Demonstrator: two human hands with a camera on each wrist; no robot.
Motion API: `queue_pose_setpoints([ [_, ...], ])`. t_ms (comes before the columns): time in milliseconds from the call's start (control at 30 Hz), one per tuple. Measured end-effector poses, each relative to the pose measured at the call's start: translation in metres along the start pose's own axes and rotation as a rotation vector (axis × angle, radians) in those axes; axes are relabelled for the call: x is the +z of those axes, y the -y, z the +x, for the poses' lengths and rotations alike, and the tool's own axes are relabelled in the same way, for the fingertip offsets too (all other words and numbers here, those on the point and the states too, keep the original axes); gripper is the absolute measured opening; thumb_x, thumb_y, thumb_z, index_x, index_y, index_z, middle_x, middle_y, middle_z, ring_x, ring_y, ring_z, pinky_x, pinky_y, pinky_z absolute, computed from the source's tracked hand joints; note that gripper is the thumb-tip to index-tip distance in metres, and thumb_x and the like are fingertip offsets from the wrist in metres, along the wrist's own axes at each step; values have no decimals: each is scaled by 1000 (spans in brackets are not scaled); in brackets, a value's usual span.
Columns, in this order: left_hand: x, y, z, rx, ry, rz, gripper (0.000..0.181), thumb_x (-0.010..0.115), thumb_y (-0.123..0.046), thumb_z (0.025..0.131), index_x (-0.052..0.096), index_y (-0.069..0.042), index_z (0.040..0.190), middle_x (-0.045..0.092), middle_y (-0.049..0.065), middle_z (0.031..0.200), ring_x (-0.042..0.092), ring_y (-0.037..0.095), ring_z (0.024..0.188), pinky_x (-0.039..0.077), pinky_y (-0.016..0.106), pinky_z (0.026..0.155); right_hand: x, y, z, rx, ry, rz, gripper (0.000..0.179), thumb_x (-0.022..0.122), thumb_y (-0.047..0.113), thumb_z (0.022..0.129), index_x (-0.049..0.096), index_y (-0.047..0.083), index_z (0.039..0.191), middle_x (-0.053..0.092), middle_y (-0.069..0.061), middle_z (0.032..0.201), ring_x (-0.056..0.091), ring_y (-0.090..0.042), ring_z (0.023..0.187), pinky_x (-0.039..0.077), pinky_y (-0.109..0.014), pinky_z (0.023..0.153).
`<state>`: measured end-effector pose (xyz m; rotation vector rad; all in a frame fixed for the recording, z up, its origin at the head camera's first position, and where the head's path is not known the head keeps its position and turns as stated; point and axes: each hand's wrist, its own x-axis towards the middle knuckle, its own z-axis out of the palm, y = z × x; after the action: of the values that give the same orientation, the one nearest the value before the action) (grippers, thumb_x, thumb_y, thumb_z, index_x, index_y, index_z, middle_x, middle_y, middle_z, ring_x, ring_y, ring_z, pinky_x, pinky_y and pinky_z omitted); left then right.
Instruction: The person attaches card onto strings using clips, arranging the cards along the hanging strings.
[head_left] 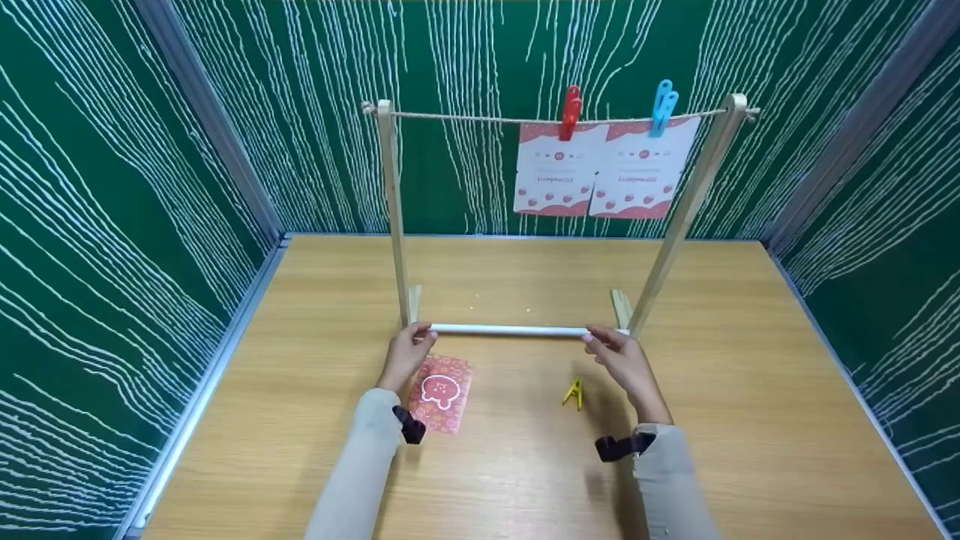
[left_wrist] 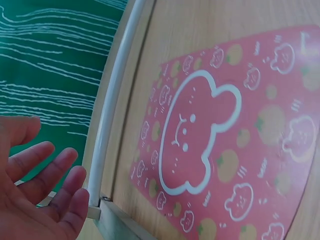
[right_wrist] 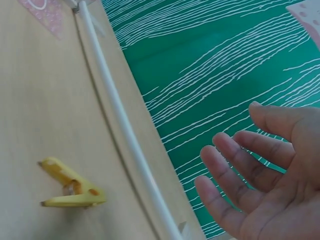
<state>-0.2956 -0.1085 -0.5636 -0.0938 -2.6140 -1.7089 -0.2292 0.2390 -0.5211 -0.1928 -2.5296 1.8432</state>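
Observation:
Both of my hands hover by the white rod (head_left: pixel 510 331) that spans the foot of a wooden stand. At the rod's left end is my left hand (head_left: pixel 407 355), fingers loosely bent and spread, with nothing held. My right hand (head_left: pixel 622 363) is by the right end, its fingers likewise relaxed and holding nothing. A pink card (left_wrist: pixel 200 135) with a white-outlined bear head lies on the table near my left hand. The yellow clothespin (right_wrist: pixel 72 187) lies on the table to the left of my right hand.
Two wooden posts (head_left: pixel 394 210) hold up a string (head_left: pixel 465 118). Two red-and-white cards (head_left: pixel 555 176) hang from its right half, under a red clothespin (head_left: pixel 570 112) and a blue clothespin (head_left: pixel 663 109). Green walls (head_left: pixel 90 225) with white streaks border the table (head_left: pixel 495 480).

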Motion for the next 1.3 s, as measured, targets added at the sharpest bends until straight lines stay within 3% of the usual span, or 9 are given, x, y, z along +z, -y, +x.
queue_pose_setpoints([
  [133,-1,5,-2,-11,-4,70,31,60,-8,92,60,11,116,65,22,100,63,31,91,54,37,78,4,-9,-4,12,2,-11,44,56,21,98,52,-9,131,62,-26,120,64,-19,97,53,-30,85],
  [300,1,13,-1,-70,-8,109,33,63,-8,89,61,9,117,63,18,97,60,25,87,53,35,78,7,-21,-9,42,38,-43,46,53,21,99,49,-11,132,59,-29,121,62,-31,103,53,-38,88],
  [400,1,17,0,-62,-12,125,32,65,-8,87,62,10,114,59,16,93,56,23,84,51,34,76,10,-27,-10,82,58,-45,46,52,21,99,48,-10,133,58,-28,120,61,-33,105,52,-41,90],
  [633,0,27,-1,-55,16,156,24,65,-4,86,64,10,105,56,8,85,51,17,78,45,28,71,13,-42,-13,62,52,-76,46,56,17,97,49,-14,129,61,-26,111,64,-25,87,57,-33,74],
  [867,-2,31,-2,-1,56,203,17,66,-6,81,60,6,93,48,7,81,44,17,76,38,28,70,15,-50,-17,139,68,-67,51,60,20,95,46,-14,130,62,-21,101,65,-20,76,56,-30,66],
  [1000,-5,30,-4,-36,91,209,25,67,-8,79,58,6,97,47,9,88,44,18,80,40,29,72,17,-54,-20,173,83,-141,55,62,26,93,46,-11,129,63,-21,103,63,-17,75,53,-28,63],
  [1167,-7,29,-4,-138,145,193,33,72,-7,76,54,5,101,48,11,93,47,20,82,43,28,70,23,-60,-21,189,104,-262,60,64,34,91,48,-10,128,61,-22,111,61,-20,83,51,-28,66],
  [1300,-6,26,-1,-149,169,236,40,76,-8,75,54,5,105,54,15,98,51,23,87,47,33,77,28,-62,-20,167,71,-317,61,70,36,86,51,-9,122,60,-18,102,57,-20,82,47,-27,66],
])
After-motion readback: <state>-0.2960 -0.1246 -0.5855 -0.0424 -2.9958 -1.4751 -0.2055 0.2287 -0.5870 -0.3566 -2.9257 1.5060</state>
